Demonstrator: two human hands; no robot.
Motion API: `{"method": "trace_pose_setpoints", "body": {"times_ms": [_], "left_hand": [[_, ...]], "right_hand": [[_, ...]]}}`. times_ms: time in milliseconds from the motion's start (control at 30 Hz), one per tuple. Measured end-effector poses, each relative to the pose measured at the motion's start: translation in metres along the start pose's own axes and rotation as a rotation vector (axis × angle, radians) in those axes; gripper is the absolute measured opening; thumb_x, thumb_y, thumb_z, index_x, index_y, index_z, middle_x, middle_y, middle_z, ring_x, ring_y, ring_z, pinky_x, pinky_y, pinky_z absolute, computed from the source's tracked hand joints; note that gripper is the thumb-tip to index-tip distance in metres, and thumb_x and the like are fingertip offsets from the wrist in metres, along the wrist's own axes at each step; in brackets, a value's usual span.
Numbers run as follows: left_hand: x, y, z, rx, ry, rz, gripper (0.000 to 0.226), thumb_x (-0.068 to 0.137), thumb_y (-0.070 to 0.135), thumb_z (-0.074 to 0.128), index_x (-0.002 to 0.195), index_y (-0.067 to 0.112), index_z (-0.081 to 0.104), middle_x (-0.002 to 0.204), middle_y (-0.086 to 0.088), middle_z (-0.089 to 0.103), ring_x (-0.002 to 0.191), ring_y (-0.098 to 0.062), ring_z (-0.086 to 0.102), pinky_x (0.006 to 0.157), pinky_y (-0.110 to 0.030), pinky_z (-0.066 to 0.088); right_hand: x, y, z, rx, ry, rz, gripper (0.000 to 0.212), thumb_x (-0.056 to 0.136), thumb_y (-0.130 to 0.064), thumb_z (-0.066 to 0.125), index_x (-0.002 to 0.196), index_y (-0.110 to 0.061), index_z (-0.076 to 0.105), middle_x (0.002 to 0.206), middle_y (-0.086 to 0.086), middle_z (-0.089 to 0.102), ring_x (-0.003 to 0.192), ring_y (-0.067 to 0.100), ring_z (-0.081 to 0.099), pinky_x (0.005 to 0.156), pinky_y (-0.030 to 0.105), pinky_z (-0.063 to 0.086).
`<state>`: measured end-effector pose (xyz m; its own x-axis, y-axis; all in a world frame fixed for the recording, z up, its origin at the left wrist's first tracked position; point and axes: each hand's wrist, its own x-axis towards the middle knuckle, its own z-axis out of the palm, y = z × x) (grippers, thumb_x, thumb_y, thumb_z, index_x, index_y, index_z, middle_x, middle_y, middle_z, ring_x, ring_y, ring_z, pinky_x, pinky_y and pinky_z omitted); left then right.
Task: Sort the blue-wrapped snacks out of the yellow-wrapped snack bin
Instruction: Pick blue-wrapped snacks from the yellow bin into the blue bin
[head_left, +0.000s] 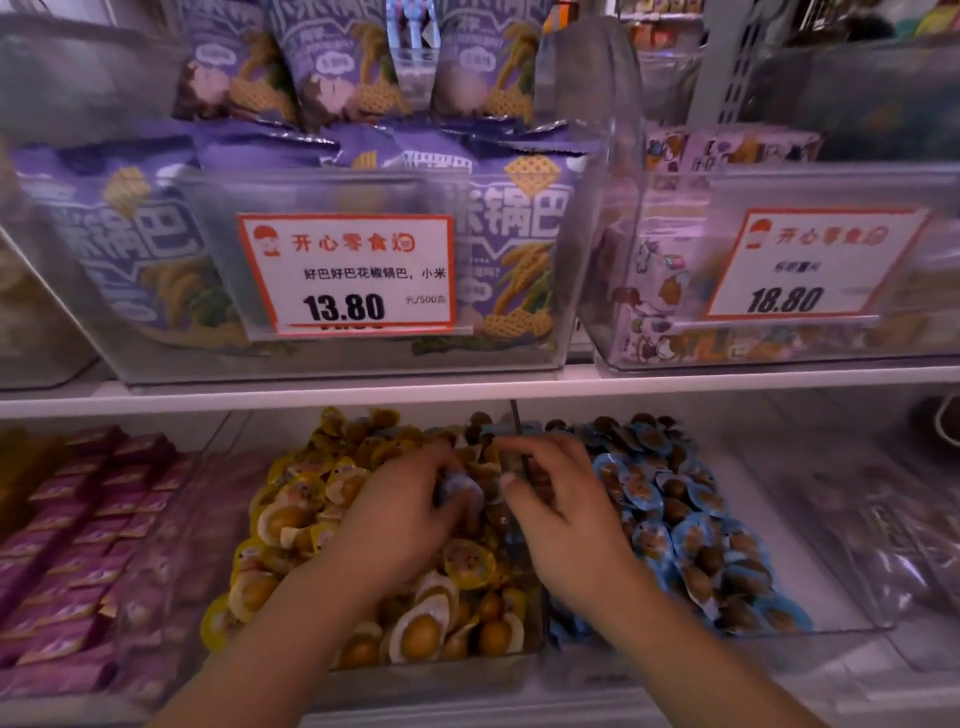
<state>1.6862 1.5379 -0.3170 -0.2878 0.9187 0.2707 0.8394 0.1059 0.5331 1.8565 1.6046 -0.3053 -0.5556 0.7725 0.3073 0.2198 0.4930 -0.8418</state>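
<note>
Hands are working over the lower shelf, both reaching into the far part of the yellow-wrapped snack bin (270, 525). The left hand (400, 514) is curling its fingers around a blue-wrapped snack (460, 491), which is sitting at the fingertips, just right of the knuckles and above the yellow pile. The right hand (558, 512) is hovering just right of that snack, thumb and fingers bent and spread; whether it is gripping anything cannot be told, since blur is hiding the fingertips. A dark divider (521, 447) is standing between the yellow bin and the blue-wrapped snack bin (701, 519) on the right, and the right hand is lying across it. Pink-wrapped bars (88, 525) are filling the bin at far left. On the upper shelf, purple snack bags (130, 234) are standing behind a price tag (345, 275) reading 13.80, and a second price tag (810, 265) at right is reading 18.80.
</note>
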Motion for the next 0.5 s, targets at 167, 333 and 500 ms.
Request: {"method": "trace_pose_setpoints", "body": {"times_ms": [167, 333, 500], "left_hand": [[0.023, -0.010, -0.023, 0.027, 0.135, 0.006, 0.016, 0.091, 0.012, 0.058, 0.102, 0.020, 0.065, 0.097, -0.001, 0.070, 0.091, -0.019, 0.066, 0.081, -0.024, 0.047], [0.039, 0.007, 0.007, 0.263, -0.343, 0.103, 0.030, 0.095, 0.040, 0.050, 0.117, 0.022, 0.062, 0.109, -0.007, 0.063, 0.100, -0.025, 0.062, 0.085, -0.036, 0.051], [0.055, 0.004, 0.011, 0.151, -0.540, 0.043, 0.046, 0.092, 0.040, 0.057, 0.136, 0.026, 0.051, 0.128, -0.004, 0.063, 0.114, -0.023, 0.061, 0.097, -0.038, 0.050]], "right_hand": [[0.001, 0.006, 0.001, 0.025, 0.021, -0.006, 0.025, 0.099, -0.024, 0.052, 0.115, -0.038, 0.064, 0.118, -0.010, 0.050, 0.108, -0.009, 0.049, 0.090, 0.001, 0.033], [0.004, 0.007, 0.001, 0.044, 0.050, 0.000, 0.028, 0.101, -0.020, 0.047, 0.114, -0.030, 0.070, 0.116, -0.007, 0.053, 0.107, -0.004, 0.053, 0.090, 0.005, 0.037], [0.004, 0.006, 0.002, 0.033, 0.056, 0.006, 0.028, 0.102, -0.019, 0.046, 0.114, -0.028, 0.069, 0.116, -0.005, 0.053, 0.108, 0.002, 0.054, 0.095, 0.017, 0.043]]}}
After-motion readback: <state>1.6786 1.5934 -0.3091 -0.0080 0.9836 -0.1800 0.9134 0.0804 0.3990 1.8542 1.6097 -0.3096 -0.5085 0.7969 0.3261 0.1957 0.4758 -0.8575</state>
